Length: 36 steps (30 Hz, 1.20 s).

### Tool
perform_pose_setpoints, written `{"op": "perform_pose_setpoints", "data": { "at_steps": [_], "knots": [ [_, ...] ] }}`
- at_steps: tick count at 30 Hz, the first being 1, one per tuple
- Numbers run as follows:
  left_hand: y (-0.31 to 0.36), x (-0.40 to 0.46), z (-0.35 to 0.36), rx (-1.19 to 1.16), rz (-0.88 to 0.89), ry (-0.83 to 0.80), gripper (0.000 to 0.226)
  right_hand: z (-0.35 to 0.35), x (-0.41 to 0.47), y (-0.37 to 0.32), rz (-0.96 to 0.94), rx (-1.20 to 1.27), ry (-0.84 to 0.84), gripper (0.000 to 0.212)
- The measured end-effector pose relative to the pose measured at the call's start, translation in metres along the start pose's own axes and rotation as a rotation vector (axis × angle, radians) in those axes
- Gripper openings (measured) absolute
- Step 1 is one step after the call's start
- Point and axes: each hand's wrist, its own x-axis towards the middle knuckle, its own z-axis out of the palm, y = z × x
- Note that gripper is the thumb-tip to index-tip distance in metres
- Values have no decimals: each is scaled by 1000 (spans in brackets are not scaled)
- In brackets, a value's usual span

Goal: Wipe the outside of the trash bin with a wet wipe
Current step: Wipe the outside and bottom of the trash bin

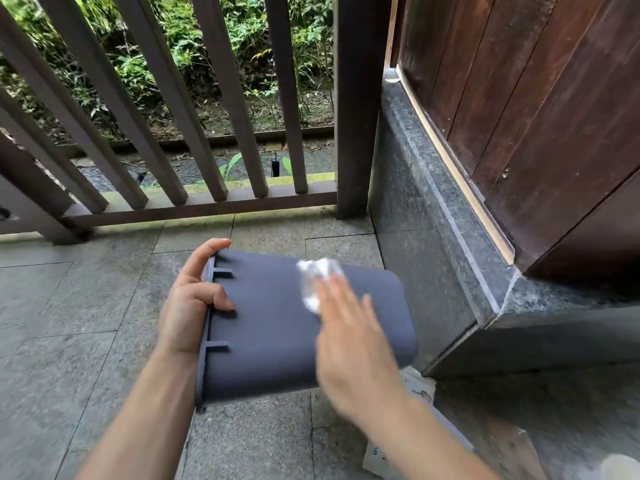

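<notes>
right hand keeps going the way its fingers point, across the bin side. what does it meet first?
Probably nothing on the trash bin: the right hand, pressing the wet wipe, points up and slightly left over smooth surface. Past the bin's far edge, the railing comes next; depth unclear.

Soft daylight from beyond railing [166, 109]; right hand [349, 327] motion-blurred; wide-angle bending at edges.

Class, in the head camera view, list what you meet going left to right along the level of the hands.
Left hand → trash bin → wet wipe → right hand → dark stone ledge
</notes>
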Motion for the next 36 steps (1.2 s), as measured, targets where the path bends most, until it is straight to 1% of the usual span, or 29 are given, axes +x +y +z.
{"op": "perform_pose_setpoints", "data": {
  "at_steps": [3,5,6,7,8,10,12,13,17,20,21,22,24,25,27,29,32,34,36],
  "knots": [
    [0,2,1,80,15,47,87,26,-21,-36,-220,31,-13,70],
    [-1,3,0,125,28,67,86,34,-30,-41,-294,12,-22,69],
    [-2,3,0,108,28,70,86,32,-28,-36,-304,-14,-8,67],
    [-4,3,0,67,19,70,86,28,-23,-26,-273,-42,17,64],
    [-5,3,1,23,5,71,88,22,-15,-12,-199,-68,43,62],
    [-5,1,4,-23,-6,68,90,5,1,20,47,-94,79,59],
    [-4,-1,9,-21,17,54,92,-4,9,41,259,-29,92,57],
    [-3,-1,12,-20,27,44,92,-4,10,45,303,1,87,58],
    [0,-3,12,42,23,50,93,-7,13,61,359,77,44,56],
    [7,-9,11,110,27,12,94,-28,17,74,503,223,87,54],
    [9,-11,12,123,25,-29,95,-33,16,73,487,263,117,54],
    [12,-14,15,138,25,-79,98,-36,15,68,427,278,137,54],
    [14,-20,24,203,48,-176,102,-36,15,51,242,286,162,50],
    [12,-22,28,244,66,-217,104,-33,16,43,163,309,165,48],
    [3,-25,38,290,60,-282,106,-24,18,30,82,392,128,51],
    [-8,-25,47,356,8,-336,108,-14,20,24,102,450,82,55],
    [-24,-24,59,503,-74,-377,108,-9,21,32,267,533,-57,59],
    [-30,-23,64,578,-125,-397,108,-10,19,38,294,591,-100,48],
    [-33,-21,66,633,-154,-404,107,-13,18,39,306,563,-126,38]
  ]
}}
